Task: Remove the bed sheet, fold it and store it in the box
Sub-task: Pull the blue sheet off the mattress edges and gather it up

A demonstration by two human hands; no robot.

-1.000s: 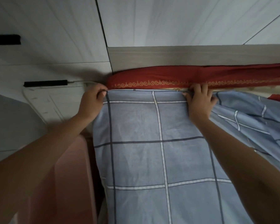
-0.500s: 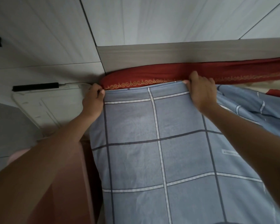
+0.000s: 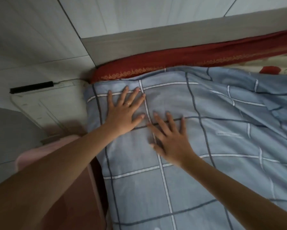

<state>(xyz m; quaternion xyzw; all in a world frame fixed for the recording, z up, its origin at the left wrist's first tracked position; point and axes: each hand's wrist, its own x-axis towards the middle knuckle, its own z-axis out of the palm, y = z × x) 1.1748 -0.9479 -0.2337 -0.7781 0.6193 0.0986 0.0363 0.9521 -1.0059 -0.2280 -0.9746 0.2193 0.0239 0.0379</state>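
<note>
Both hands, left hand [image 3: 122, 112] and right hand [image 3: 171, 138], lie flat, fingers spread wide, on the blue checked cloth bed sheet [image 3: 205, 146]. Neither grip holds anything. Before, they pinched its top edge.

The blue checked fabric bed sheet [image 3: 197, 146] lies spread over the bed. On it, near its far left corner, rest the left hand [image 3: 122, 113] and, just right and nearer, the right hand [image 3: 171, 140]. Behind the sheet runs the long red patterned fabric bolster [image 3: 189, 62], with the pale wooden headboard [image 3: 156, 40] behind that. Left of the bed lies the white plastic lid [image 3: 40, 108].
</note>
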